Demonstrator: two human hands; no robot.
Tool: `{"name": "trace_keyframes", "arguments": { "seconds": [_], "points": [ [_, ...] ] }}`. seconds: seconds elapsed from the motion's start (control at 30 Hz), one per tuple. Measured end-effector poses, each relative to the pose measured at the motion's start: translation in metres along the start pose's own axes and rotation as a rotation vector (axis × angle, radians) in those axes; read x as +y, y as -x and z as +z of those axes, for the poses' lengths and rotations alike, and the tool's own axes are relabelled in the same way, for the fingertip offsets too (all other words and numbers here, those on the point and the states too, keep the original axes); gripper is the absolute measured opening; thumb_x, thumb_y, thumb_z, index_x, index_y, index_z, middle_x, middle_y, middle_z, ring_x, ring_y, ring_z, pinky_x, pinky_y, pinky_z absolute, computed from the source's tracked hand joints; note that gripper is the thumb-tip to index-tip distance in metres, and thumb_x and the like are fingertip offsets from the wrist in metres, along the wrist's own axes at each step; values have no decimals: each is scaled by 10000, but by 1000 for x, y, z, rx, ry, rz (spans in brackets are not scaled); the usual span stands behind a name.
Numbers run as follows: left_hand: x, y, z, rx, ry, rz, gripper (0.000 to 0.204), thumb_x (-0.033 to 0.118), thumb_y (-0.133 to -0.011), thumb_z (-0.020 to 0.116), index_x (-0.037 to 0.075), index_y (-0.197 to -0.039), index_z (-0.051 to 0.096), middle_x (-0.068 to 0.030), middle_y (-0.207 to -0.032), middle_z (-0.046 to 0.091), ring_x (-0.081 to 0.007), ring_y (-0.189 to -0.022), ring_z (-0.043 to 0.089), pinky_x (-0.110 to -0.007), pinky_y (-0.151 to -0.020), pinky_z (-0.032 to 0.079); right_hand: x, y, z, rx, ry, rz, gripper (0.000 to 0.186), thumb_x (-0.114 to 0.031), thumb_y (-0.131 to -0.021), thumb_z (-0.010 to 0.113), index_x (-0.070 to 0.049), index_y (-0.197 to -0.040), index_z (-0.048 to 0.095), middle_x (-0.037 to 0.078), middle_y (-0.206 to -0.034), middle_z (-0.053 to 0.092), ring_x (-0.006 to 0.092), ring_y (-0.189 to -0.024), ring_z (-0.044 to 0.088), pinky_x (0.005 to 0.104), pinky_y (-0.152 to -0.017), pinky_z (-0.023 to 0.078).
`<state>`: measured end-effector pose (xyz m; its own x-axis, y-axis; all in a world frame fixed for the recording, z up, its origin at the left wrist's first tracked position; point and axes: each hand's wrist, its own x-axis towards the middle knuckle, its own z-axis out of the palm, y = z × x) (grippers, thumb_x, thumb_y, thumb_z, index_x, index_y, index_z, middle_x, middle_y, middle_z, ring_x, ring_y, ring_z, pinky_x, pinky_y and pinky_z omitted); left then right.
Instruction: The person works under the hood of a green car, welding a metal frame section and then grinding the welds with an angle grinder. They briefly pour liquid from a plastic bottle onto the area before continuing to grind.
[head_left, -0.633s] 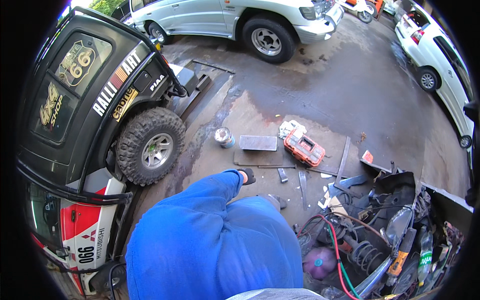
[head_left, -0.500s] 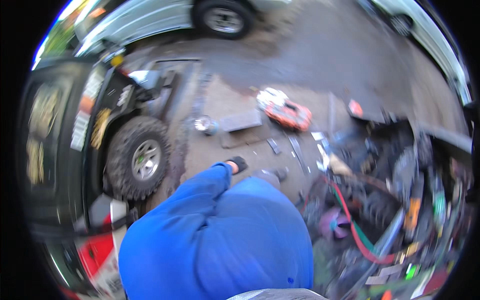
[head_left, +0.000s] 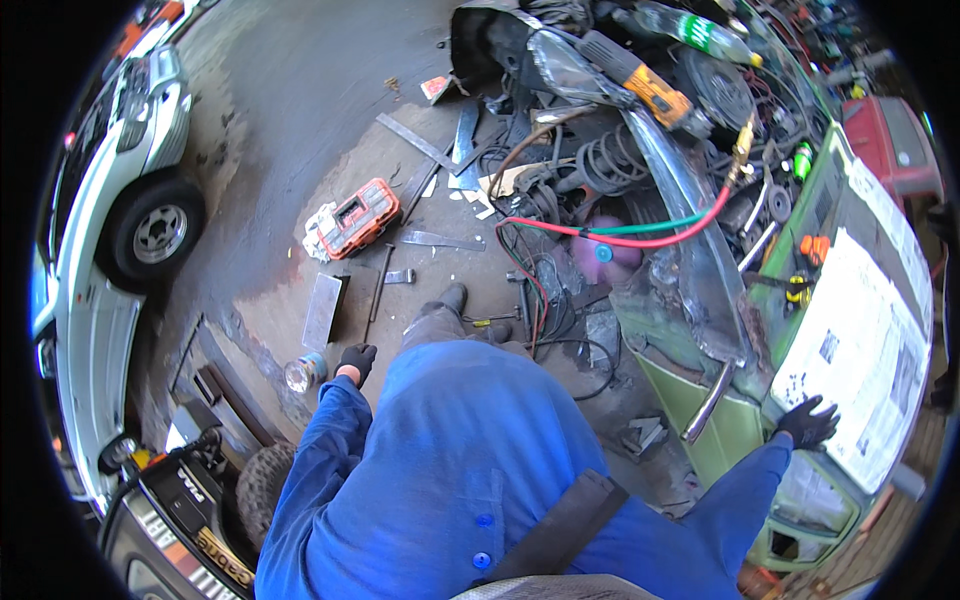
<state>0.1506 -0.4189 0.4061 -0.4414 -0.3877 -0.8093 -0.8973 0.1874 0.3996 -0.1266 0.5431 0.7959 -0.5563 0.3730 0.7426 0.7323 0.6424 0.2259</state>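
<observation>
My left hand (head_left: 357,362), in a dark glove, hangs beside my body with its fingers curled in. Nothing shows in it. Past its fingertips, a thin dark bar (head_left: 378,290) appears to lie on the ground. A tin can (head_left: 304,372) stands just to its left. My right hand (head_left: 808,424), also gloved, is stretched out to the right with fingers spread. It is at the edge of newspaper sheets (head_left: 850,345) covering part of a green car body (head_left: 685,405); whether it presses on them I cannot tell.
An orange toolbox (head_left: 360,217) and a metal block (head_left: 321,310) are on the ground ahead. Red and green hoses (head_left: 655,240) cross the parts-filled front of the green car. Among the parts lies a yellow power tool (head_left: 655,98). A white vehicle (head_left: 100,300) stands left.
My view has swung to the right, bringing the green car and newspaper into sight. My right hand has appeared over there, spread. My left hand now shows left of my body.
</observation>
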Motion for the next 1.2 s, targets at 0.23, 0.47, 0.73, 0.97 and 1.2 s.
{"name": "trace_keyframes", "arguments": {
  "seconds": [0.23, 0.47, 0.73, 0.97, 1.2],
  "points": [
    [72, -19, -16, 33, -137, 221, 373, 322, -1012, 688, 8, -1194, 771, -98, -1002, 771, -196, -806, 695, -359, -741, 574, -4, 8, -2, 30, -30, 7, 659, -639, -1076, 440, -242, -1601, 479, 95, -1705, 399, 382, -1579, 325, 751, -1223, 177],
    [151, -19, -10, -29, -290, 276, 420, 374, -993, 662, 12, -1171, 779, -212, -1086, 792, -337, -1030, 760, -425, -916, 555, -13, 11, -13, 10, -10, 32, 673, -631, -1088, 425, -225, -1625, 431, 96, -1717, 358, 370, -1604, 272, 708, -1266, 141],
    [233, -51, -12, 156, -370, 624, 417, 398, -1023, 636, 43, -1194, 772, -245, -1092, 772, -381, -1060, 744, -453, -928, 552, 6, -8, -43, -49, -504, 60, 661, -469, -1058, 652, -48, -1552, 527, 222, -1559, 541, 379, -1462, 496, 520, -1217, 389],
    [455, -60, -58, 256, 20, 986, 353, 249, -1082, 634, 1, -1312, 734, -90, -1145, 798, -170, -1077, 711, -340, -1001, 522, -59, 4, -211, -22, -805, 103, 439, -176, -1133, 539, 46, -1512, 527, 184, -1528, 567, 281, -1390, 570, 397, -1188, 466],
    [688, 40, -87, 142, 233, 1667, 331, 201, -1055, 706, 26, -1335, 724, -103, -1274, 753, -185, -1154, 699, -331, -1023, 537, -181, 54, -344, -103, -763, 86, 397, -112, -1132, 475, 56, -1478, 571, 189, -1423, 657, 276, -1269, 660, 423, -1134, 496]
  ]
}}
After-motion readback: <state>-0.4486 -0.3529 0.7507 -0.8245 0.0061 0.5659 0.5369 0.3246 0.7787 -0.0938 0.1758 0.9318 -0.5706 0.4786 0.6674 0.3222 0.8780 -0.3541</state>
